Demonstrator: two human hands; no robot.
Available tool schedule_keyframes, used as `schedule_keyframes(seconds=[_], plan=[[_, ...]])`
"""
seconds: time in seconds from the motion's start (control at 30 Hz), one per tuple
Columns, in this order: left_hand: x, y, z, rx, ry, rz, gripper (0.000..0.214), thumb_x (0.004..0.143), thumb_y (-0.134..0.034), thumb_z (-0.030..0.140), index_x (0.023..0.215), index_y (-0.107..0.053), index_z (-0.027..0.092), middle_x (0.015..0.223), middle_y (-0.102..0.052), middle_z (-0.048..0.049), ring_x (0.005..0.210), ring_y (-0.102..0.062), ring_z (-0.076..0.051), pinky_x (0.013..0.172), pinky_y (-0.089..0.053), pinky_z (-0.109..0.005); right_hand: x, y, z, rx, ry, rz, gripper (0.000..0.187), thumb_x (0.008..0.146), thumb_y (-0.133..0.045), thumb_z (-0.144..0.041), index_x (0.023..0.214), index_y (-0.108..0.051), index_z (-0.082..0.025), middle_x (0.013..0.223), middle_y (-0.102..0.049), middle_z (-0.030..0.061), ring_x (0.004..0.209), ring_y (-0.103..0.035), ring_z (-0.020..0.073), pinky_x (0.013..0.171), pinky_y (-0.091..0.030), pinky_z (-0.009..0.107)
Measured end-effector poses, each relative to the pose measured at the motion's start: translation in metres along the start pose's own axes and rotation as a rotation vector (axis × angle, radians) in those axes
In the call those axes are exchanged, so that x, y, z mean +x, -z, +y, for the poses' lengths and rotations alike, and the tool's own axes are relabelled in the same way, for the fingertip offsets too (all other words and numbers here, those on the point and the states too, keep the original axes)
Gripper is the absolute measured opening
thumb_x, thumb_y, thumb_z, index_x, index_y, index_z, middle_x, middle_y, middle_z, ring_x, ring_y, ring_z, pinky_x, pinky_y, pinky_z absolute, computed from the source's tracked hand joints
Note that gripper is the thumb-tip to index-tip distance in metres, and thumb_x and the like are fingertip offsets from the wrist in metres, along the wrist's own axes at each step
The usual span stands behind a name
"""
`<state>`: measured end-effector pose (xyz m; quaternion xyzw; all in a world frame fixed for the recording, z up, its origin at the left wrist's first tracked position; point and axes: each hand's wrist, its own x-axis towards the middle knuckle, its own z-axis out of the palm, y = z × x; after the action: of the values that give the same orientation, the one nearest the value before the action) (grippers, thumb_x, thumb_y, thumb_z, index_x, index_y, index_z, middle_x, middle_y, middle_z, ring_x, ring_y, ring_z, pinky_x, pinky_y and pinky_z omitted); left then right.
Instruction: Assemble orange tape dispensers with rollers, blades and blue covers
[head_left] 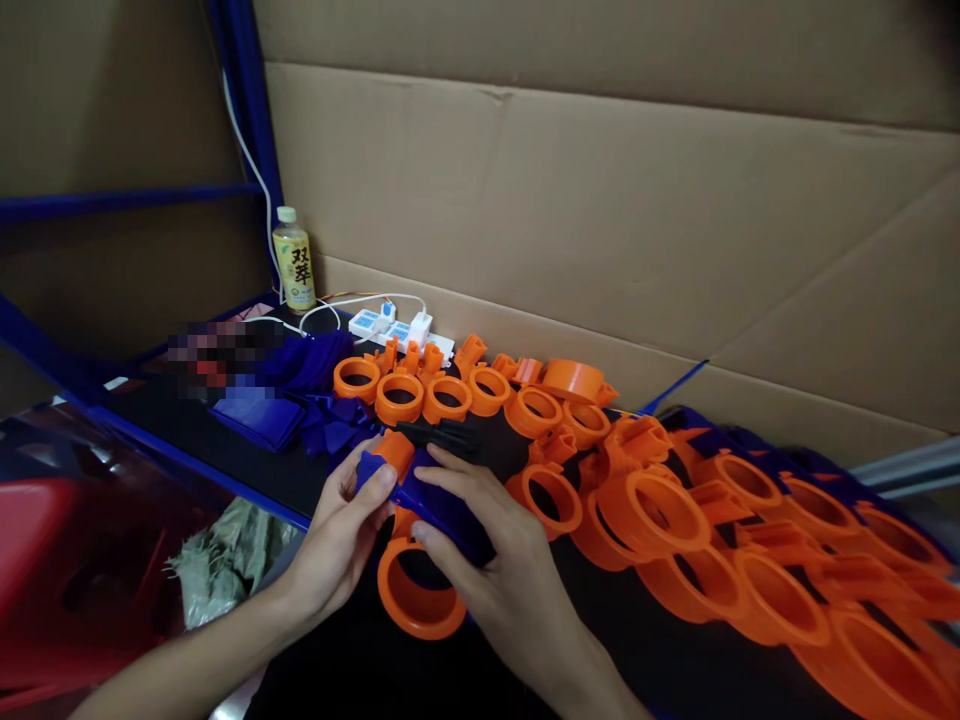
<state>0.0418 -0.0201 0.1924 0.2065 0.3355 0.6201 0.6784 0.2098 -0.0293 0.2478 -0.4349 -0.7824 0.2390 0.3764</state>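
Note:
An orange plastic ring piece (421, 612) hangs at the near edge of the table, its ring below and its upper block between my hands. My left hand (349, 525) is closed on that upper block, its thumb pressing a blue sheet against it. My right hand (495, 530) is closed around the larger part of the blue sheet (446, 510), fingers over the top and thumb below. Whether the sheet is cloth or plastic I cannot tell. Just behind my hands lies a black object (442, 437), partly hidden.
Many similar orange rings (652, 510) crowd the table to the right and back. Left lie folded blue sheets (259, 415). Farther back are a white power strip (401, 330) with cables and a drink bottle (294, 260). A cardboard wall (570, 210) closes the rear.

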Motion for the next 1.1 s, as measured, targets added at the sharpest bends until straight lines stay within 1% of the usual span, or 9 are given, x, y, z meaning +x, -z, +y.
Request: schedule_keyframes(seconds=[0.27,0.43,0.57,0.67,0.73,0.8,0.93,1.0,1.1], plan=[[0.005,-0.002,-0.004,0.024,-0.012,-0.051,0.053,0.08,-0.083,0.034,0.128,-0.063,0.022,0.126,-0.072,-0.0083,0.106,-0.072,-0.024,0.091,-0.058,-0.032,-0.002,-0.006,0.004,0.123,-0.087,0.113,0.032,0.089,-0.073,-0.029,0.12,-0.071,-0.033,0.138,-0.065,0.0039,0.127,-0.062,0.0244,0.111,-0.049,0.044],[0.005,-0.003,-0.004,0.041,-0.024,-0.056,0.048,0.081,-0.083,0.033,0.125,-0.065,0.024,0.125,-0.071,-0.0068,0.102,-0.072,-0.022,0.091,-0.057,-0.034,-0.003,-0.009,0.009,0.161,-0.116,0.116,0.031,0.089,-0.074,-0.031,0.12,-0.072,-0.034,0.137,-0.065,0.0035,0.128,-0.061,0.0238,0.113,-0.045,0.044],[0.004,-0.003,-0.003,0.102,-0.08,-0.151,0.041,0.079,-0.084,0.032,0.116,-0.069,0.021,0.112,-0.073,-0.0062,0.098,-0.069,-0.022,0.088,-0.056,-0.031,-0.003,-0.007,0.011,0.283,-0.152,0.087,0.03,0.087,-0.076,-0.031,0.116,-0.073,-0.033,0.135,-0.065,0.0042,0.129,-0.06,0.0237,0.114,-0.043,0.044],[-0.002,-0.003,-0.001,0.183,-0.117,-0.207,0.047,0.075,-0.087,0.025,0.118,-0.069,0.022,0.108,-0.071,-0.005,0.096,-0.067,-0.02,0.087,-0.055,-0.028,-0.005,-0.003,0.012,0.45,-0.205,0.059,0.029,0.082,-0.08,-0.034,0.11,-0.074,-0.03,0.133,-0.065,0.0058,0.129,-0.06,0.0254,0.112,-0.045,0.043],[-0.007,-0.003,0.002,0.234,-0.147,-0.248,0.055,0.073,-0.087,0.022,0.124,-0.067,0.024,0.107,-0.07,-0.0047,0.094,-0.065,-0.021,0.085,-0.054,-0.028,-0.006,-0.002,0.012,0.558,-0.251,0.064,0.023,0.082,-0.08,-0.036,0.103,-0.075,-0.029,0.126,-0.068,0.0056,0.123,-0.062,0.0241,0.107,-0.047,0.038],[-0.012,-0.004,0.006,0.274,-0.164,-0.296,0.061,0.072,-0.087,0.021,0.128,-0.065,0.025,0.103,-0.068,-0.0043,0.093,-0.064,-0.022,0.085,-0.053,-0.029,-0.006,-0.002,0.015,0.634,-0.324,0.11,0.018,0.083,-0.079,-0.037,0.097,-0.074,-0.028,0.11,-0.071,0.0041,0.107,-0.066,0.0203,0.095,-0.051,0.032],[-0.014,-0.008,0.015,0.341,-0.126,-0.333,0.059,0.067,-0.09,0.021,0.122,-0.069,0.026,0.104,-0.066,-0.0046,0.099,-0.063,-0.025,0.094,-0.05,-0.035,-0.002,-0.006,0.022,0.757,-0.475,0.169,0.023,0.075,-0.086,-0.036,0.089,-0.072,-0.025,0.085,-0.065,-0.0006,0.078,-0.058,0.014,0.071,-0.047,0.024],[-0.012,-0.008,0.016,0.373,-0.129,-0.346,0.058,0.066,-0.09,0.02,0.12,-0.071,0.026,0.107,-0.065,-0.0055,0.102,-0.062,-0.026,0.098,-0.048,-0.037,0.0,-0.007,0.024,0.82,-0.518,0.154,0.025,0.072,-0.088,-0.035,0.087,-0.072,-0.024,0.08,-0.062,-0.0015,0.073,-0.053,0.0127,0.068,-0.043,0.023],[-0.005,-0.004,0.012,0.385,-0.228,-0.408,0.063,0.063,-0.091,0.024,0.123,-0.071,0.026,0.116,-0.06,-0.0064,0.105,-0.06,-0.026,0.102,-0.046,-0.036,0.001,-0.007,0.024,0.9,-0.548,0.145,0.023,0.071,-0.088,-0.035,0.085,-0.074,-0.023,0.081,-0.063,-0.0006,0.075,-0.053,0.013,0.07,-0.043,0.024]])
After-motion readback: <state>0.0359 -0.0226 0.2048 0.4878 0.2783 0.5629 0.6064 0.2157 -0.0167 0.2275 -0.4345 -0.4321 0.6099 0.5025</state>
